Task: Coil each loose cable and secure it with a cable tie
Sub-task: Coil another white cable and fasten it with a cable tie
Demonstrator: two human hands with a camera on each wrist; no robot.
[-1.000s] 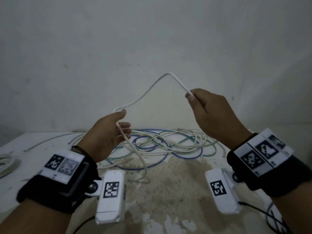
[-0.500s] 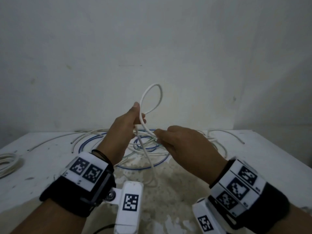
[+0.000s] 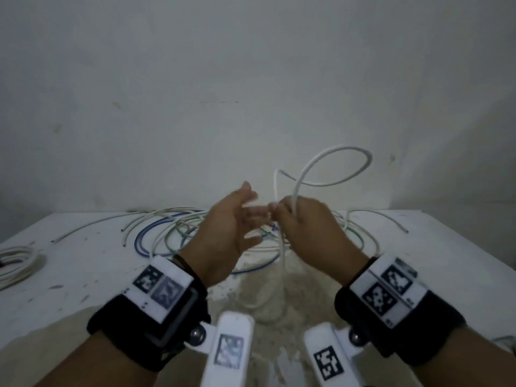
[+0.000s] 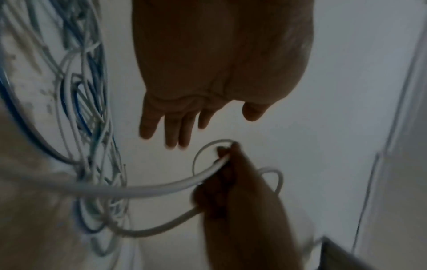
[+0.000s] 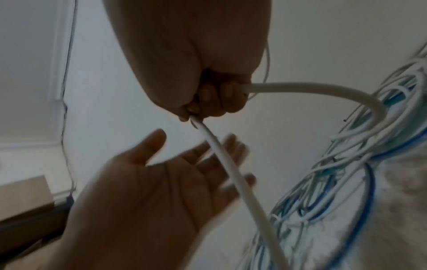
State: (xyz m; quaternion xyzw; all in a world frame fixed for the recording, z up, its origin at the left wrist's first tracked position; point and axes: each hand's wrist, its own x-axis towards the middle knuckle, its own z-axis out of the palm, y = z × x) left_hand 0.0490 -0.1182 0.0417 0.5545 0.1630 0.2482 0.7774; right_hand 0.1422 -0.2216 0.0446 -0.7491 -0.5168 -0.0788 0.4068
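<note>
My right hand was closed round the white cable, fingers curled tight on it where the first loop crossed itself, while my left hand hung just beside it with the fingers spread and relaxed, holding nothing. The loop stood up above my right fist, toward the far wall, and held its round shape in the air without sagging, so I judged the cable fairly stiff and springy (solid-core, I guessed, though I could not tell from the pictures). Its free end poked up just left of the loop, and the rest of it dropped from under my fist to the table. In the right wrist view the cable ran out of my right hand and across the open palm of my left hand, seemingly just off the skin. I reckoned it light, with a smooth jacket that could slide through a loose grip, so the place to hold was the crossing itself, pinching both strands together. If I let go there, I expected the loop to spring open. Beyond my hands, on the far part of the table, lay the tangle of loose cables in white, blue and greenish strands, overlapping one another, and at the far left edge sat a white bundle that looked already coiled. I saw no cable tie in any view.
</note>
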